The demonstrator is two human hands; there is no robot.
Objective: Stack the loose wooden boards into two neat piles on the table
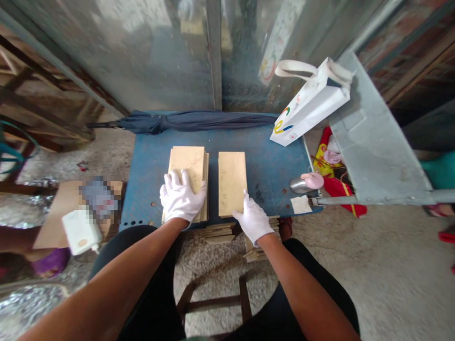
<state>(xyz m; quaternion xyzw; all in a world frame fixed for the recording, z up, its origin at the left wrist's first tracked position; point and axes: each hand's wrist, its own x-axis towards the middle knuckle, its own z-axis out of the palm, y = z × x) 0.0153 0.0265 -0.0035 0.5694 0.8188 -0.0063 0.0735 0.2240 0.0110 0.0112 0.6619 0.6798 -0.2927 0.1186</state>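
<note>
The left hand (181, 196), gloved in white, is laid flat on a stack of pale boards (188, 161). It is released, not clenched, with the fingers spread, and the stack is pressed under the palm rather than gripped. The right hand (253, 220), also gloved in white, is placed at the near edge of a second pile of boards (232, 182), and the pile is touched there by the thumb (245, 198). Whether that pile is grasped cannot be told.

Both piles are on a blue counter (270, 163), just ahead of the hands, and are separated by a narrow gap. Beyond the hands, a furled navy umbrella (195, 121) is laid along the far edge of the counter. To the right of the right hand, a white paper bag (309, 102) is propped at a tilt, and a metal object with a pink top (306, 183) is seen beside a small white paper (301, 204). Below the hands, more boards (220, 233) are stacked beneath the near edge of the counter. To the left of the left hand, a white box (81, 231) is seen on a sheet of cardboard (53, 218).
</note>
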